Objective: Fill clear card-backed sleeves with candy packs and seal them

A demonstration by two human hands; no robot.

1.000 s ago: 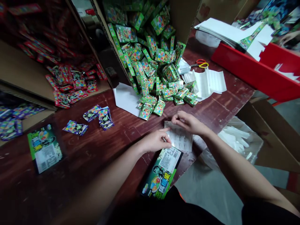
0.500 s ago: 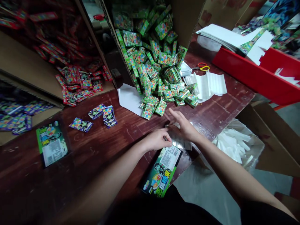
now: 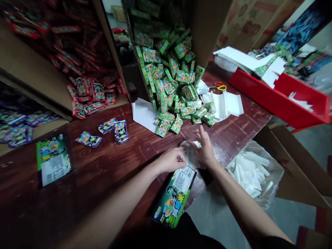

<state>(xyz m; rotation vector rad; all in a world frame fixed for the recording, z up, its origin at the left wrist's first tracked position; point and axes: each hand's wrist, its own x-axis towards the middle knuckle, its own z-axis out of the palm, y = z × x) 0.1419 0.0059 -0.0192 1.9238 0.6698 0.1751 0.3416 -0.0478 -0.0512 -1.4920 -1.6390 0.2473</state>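
A clear printed plastic bag point(image 3: 190, 156) lies flat on the dark wooden table point(image 3: 109, 166) near its front edge. My left hand point(image 3: 170, 160) pinches the bag's left edge with curled fingers. My right hand point(image 3: 203, 145) lies over the bag's right part, palm down with fingers spread. Just beyond both hands a heap of small green candy packets point(image 3: 173, 91) spills from a tipped cardboard box. A flat green display carton point(image 3: 174, 195) rests below my left hand at the table edge.
Red packets point(image 3: 90, 95) and purple packets point(image 3: 114, 129) lie to the left, with another green carton point(image 3: 52, 159). White sheets point(image 3: 225, 103), scissors point(image 3: 218, 86) and a red bin point(image 3: 280, 100) sit at the right. A bag of white strips point(image 3: 250, 171) hangs beyond the table edge.
My right hand let go of the bag's top edge and came down flat on it with fingers spread. My left hand kept its pinch. The view tilted upward a little.
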